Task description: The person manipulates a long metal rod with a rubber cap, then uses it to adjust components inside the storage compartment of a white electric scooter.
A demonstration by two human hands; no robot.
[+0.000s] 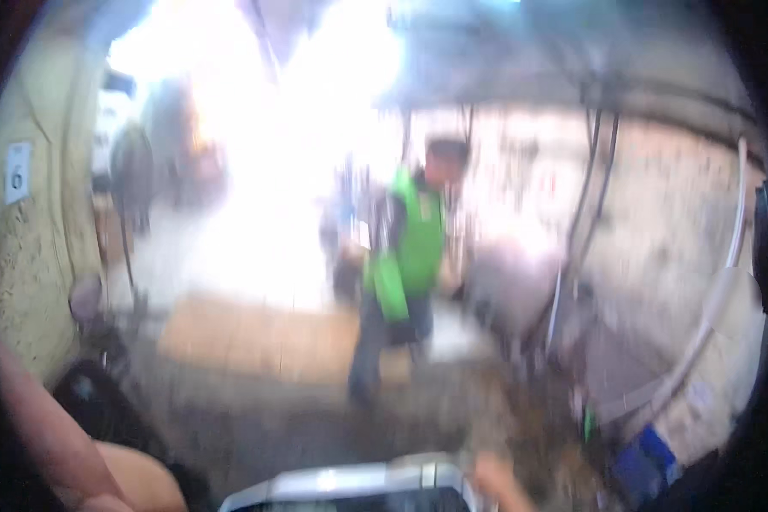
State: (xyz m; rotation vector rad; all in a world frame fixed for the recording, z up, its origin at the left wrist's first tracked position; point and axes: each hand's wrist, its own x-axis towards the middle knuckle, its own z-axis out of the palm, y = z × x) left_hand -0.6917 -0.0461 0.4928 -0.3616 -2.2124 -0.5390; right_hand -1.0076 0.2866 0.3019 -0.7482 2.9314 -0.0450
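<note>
A pale wall (pixel 674 188) fills the right side, much smeared by blur, and a dark floor (pixel 256 422) spreads below it. A yellowish wall (pixel 30 256) stands at the left. A co-worker (pixel 405 264) in a green vest (pixel 422 235) is upright near the middle, in front of a tan sheet (pixel 247 337) that lies on the floor. The person's bare left arm (pixel 55 431) crosses the lower left corner; its fingers are not distinct, so I cannot tell whether they are wide, narrow or holding anything. A silver frame (pixel 341 481) with a dark middle is at the bottom edge, partly cut off. The right hand (pixel 497 480) is at its right corner; blur hides whether the fingers grip it. A blue patch (pixel 647 456) shows at lower right, and a small white sign (pixel 17 173) is on the yellowish wall.
</note>
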